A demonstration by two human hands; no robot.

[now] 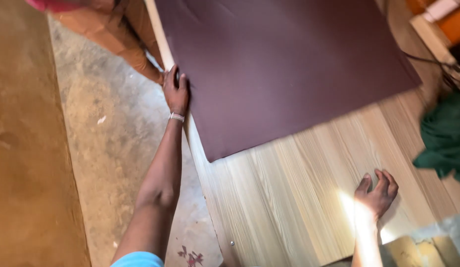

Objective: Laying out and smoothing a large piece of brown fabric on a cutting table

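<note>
Left hand (176, 93) pinches the edge of the maroon sheet (284, 69) lying across the pale wood-grain board (299, 198); right hand (377, 192) rests flat, fingers spread, on the bare board. Alignment is best kept by sliding the sheet slowly, edges parallel.

Pale striped wooden board (299, 198): its near half lies bare, open room across the grain between the two hands. Far half covered by a flat dark maroon sheet (284, 69), no gap visible under it. Left hand (176, 91) sits at the sheet's left edge; right hand (377, 190) rests flat on the bare wood near the right side. Left of the board, the dusty concrete floor (111, 148) runs open, blocked at the top by another person's orange-brown trouser legs (126, 34). Right edge crowded: green cloth (445, 136) and a dark cable (433, 62).
</note>
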